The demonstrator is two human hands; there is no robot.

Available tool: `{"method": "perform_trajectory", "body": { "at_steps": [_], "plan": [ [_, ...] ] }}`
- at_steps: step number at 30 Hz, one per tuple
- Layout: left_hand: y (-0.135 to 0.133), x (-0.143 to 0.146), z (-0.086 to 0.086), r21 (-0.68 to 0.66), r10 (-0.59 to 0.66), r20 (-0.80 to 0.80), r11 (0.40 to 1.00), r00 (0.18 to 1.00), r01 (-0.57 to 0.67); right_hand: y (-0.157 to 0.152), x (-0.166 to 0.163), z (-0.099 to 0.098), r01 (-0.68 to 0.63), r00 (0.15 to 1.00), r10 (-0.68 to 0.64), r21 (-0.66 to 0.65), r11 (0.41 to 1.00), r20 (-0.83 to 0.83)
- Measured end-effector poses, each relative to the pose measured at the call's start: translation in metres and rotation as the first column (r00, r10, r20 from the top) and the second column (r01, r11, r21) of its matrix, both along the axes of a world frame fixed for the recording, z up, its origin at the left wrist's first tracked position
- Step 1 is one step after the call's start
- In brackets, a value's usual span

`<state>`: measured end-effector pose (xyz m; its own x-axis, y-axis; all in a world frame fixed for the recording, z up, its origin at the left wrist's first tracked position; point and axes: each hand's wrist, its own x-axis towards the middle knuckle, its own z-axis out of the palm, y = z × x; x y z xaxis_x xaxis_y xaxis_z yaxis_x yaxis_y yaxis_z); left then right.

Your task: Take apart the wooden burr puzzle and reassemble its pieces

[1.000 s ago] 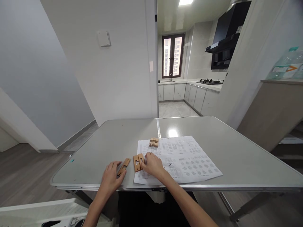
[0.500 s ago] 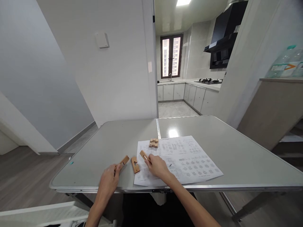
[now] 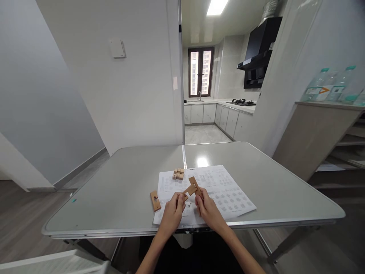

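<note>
Head view: left hand (image 3: 172,214) pinches one wooden piece (image 3: 190,189), right hand (image 3: 208,208) pinches another (image 3: 195,184); pieces touching above the printed sheet (image 3: 228,190) on the tabletop (image 3: 119,190).

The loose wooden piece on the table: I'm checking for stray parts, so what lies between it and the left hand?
In the head view, only the paper sheet lies between the wooden piece and the left hand.
</note>
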<state>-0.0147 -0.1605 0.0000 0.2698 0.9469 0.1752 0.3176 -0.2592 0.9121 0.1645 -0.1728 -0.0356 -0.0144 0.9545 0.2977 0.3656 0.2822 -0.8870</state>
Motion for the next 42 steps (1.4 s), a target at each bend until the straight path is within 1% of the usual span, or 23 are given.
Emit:
{"method": "perform_trajectory", "body": {
  "at_steps": [3, 5, 12, 20, 24, 31, 34, 42],
  "plan": [
    [0.004, 0.003, -0.008, 0.001, -0.001, 0.005, 1.000, 1.000, 0.001, 0.001, 0.001, -0.009, 0.027, 0.996, -0.025, 0.018, 0.999, -0.080],
    [0.006, 0.001, -0.013, -0.005, -0.006, 0.007, 1.000, 1.000, 0.006, 0.001, 0.000, -0.011, 0.029, 0.996, -0.027, 0.028, 0.999, -0.090],
    [0.011, -0.003, -0.022, -0.013, -0.014, 0.021, 1.000, 1.000, 0.014, -0.002, -0.002, -0.009, 0.068, 0.996, -0.063, 0.072, 0.995, -0.068],
    [0.014, -0.002, -0.027, 0.018, 0.028, 0.011, 0.999, 1.000, -0.028, -0.003, -0.001, -0.010, 0.115, 0.993, -0.116, 0.228, 0.967, -0.010],
    [0.016, -0.002, -0.028, 0.025, 0.047, 0.010, 0.999, 0.999, -0.047, -0.003, -0.001, -0.009, 0.121, 0.992, -0.128, 0.275, 0.954, 0.009],
    [0.019, -0.001, -0.028, 0.029, 0.062, 0.013, 0.998, 0.998, -0.063, 0.001, 0.001, -0.013, 0.113, 0.992, -0.124, 0.261, 0.959, 0.027],
    [0.018, -0.001, -0.028, 0.028, 0.061, 0.014, 0.998, 0.998, -0.061, 0.001, 0.002, -0.012, 0.099, 0.994, -0.110, 0.265, 0.959, 0.028],
    [0.017, 0.000, -0.025, 0.008, 0.046, -0.009, 0.999, 0.999, -0.046, 0.000, 0.004, -0.010, 0.116, 0.990, -0.132, 0.260, 0.959, 0.047]
  ]
}}
